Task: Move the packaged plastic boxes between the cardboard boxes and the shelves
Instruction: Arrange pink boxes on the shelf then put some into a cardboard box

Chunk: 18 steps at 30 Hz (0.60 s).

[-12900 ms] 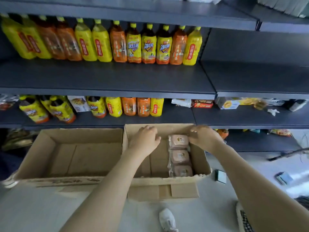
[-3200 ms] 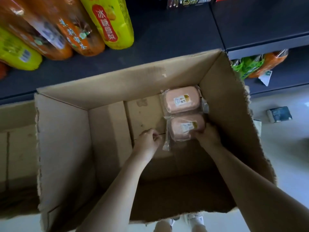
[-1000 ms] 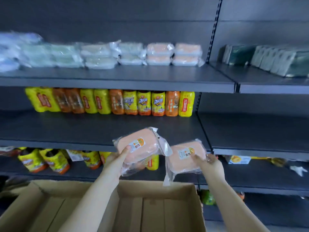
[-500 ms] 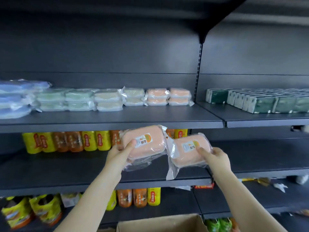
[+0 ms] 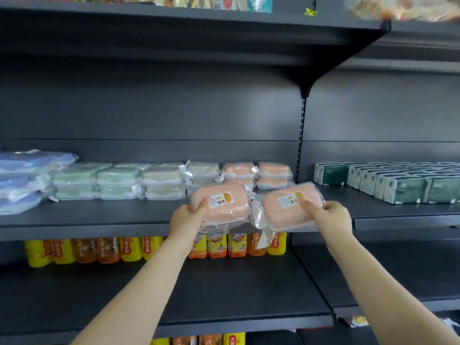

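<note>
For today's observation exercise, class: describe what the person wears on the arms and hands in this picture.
The left forearm and right forearm are bare, no sleeve in view. The left hand and right hand wear no gloves; no watch, bracelet or ring shows.

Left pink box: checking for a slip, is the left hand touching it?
Touching. The head view shows the left hand gripping the left pink box: its thumb lies on the top face beside the label.

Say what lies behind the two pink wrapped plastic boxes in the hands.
Two stacks of matching pink boxes on the dark metal shelf; the held boxes hide their lower fronts.
</note>
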{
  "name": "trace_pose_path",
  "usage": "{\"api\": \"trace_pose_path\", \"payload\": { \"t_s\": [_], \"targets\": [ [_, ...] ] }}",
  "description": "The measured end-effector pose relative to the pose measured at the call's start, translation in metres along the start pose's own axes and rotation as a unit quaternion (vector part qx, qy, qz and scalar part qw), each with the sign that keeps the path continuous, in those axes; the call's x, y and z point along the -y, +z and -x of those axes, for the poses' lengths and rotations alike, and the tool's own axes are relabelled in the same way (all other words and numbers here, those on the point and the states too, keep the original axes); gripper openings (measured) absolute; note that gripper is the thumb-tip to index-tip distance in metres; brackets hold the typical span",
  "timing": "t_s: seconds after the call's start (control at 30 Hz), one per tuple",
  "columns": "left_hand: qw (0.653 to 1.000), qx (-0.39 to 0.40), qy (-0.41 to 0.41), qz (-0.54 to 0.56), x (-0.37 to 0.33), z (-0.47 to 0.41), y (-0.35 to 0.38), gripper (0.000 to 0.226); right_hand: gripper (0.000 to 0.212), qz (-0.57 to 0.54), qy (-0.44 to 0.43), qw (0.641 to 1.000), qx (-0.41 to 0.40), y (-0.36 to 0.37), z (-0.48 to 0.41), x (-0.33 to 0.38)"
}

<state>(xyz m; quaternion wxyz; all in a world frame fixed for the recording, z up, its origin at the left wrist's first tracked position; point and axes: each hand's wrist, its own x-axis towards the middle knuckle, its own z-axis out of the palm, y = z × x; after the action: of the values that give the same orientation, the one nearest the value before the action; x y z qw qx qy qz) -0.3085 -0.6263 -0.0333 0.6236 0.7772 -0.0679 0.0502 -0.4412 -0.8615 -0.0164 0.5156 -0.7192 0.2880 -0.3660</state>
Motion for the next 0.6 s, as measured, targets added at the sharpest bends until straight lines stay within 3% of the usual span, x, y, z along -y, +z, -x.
{"api": "trace_pose_path", "payload": {
  "t_s": [0.27, 0.6],
  "targets": [
    [0.996, -0.027, -0.003, -0.082, -0.002, -0.082, 0.054, 0.048, 0.052, -0.016, -0.022, 1.000, -0.010, 0.028, -0.097, 0.008],
    [0.987, 0.018, -0.005, -0.161, -0.004, -0.166, 0.128, 0.060, 0.050, -0.035, 0.013, 0.999, 0.003, 0.088, -0.175, 0.006]
  ]
}}
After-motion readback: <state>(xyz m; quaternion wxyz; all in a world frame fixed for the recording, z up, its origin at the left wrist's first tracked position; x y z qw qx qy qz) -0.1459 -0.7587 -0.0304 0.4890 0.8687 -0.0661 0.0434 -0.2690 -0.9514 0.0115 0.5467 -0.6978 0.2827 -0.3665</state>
